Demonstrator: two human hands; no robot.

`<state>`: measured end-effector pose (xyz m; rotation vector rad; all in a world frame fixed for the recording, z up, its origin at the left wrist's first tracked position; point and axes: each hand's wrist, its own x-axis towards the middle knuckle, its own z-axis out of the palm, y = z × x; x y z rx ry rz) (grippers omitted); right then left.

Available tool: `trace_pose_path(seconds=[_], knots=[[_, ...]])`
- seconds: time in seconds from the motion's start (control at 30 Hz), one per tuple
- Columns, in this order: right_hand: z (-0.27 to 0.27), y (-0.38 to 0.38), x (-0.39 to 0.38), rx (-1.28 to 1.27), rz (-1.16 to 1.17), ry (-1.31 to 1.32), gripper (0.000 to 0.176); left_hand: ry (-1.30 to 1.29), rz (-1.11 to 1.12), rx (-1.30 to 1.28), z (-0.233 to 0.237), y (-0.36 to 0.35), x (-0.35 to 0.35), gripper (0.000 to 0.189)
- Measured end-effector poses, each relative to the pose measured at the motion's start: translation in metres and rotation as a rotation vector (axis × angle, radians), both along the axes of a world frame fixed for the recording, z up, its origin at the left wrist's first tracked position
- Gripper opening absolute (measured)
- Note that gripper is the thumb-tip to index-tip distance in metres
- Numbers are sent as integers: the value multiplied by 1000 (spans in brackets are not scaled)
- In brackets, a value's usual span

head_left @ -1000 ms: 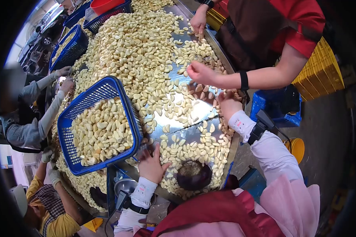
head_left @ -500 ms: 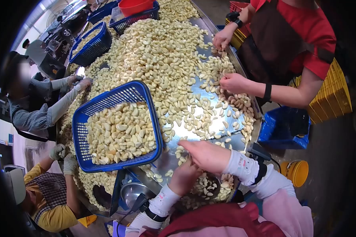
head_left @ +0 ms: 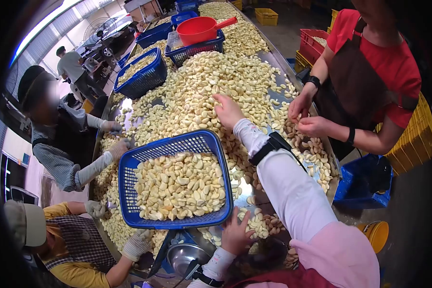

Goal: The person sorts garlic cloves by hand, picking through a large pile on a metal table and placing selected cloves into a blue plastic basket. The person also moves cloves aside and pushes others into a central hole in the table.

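Peeled garlic cloves [head_left: 216, 77] lie heaped along a metal table [head_left: 273, 57]. A blue basket [head_left: 177, 222] full of cloves stands at the near left part of the table. My right hand [head_left: 228, 112] reaches out over the big heap beyond the basket, its fingers at the cloves; whether it holds any I cannot make out. My left hand [head_left: 236, 234] rests by the basket's near right corner with its fingers spread over a small group of cloves. A metal bowl [head_left: 182, 257] sits below the basket's near edge.
A person in red [head_left: 379, 62] handles cloves at the right edge. Two gloved co-workers [head_left: 76, 158] [head_left: 76, 240] stand at the left. Farther back are blue baskets [head_left: 144, 79], one bearing a red scoop [head_left: 196, 31]. A blue bin [head_left: 362, 185] and yellow bucket [head_left: 376, 235] stand at right.
My hands, which were together near the table's front edge, are now apart. My right hand has gone forward to the heap; my left hand has opened. The view has shifted.
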<state>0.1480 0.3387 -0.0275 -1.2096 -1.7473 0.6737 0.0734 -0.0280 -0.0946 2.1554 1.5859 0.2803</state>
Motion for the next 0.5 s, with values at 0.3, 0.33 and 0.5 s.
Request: trace_pose_path(seconds=[0.3,0.33,0.5], knots=[[-42,-104,34,-395,272,-926,64,-339,289,33,-17,42,26,88],[-53,-125,42,-371,252,-880,70,-290,351,79,-11,47,33,89],[-45,-220,125,-220,311,-957,92,80,218,-139,9,19,23,91]])
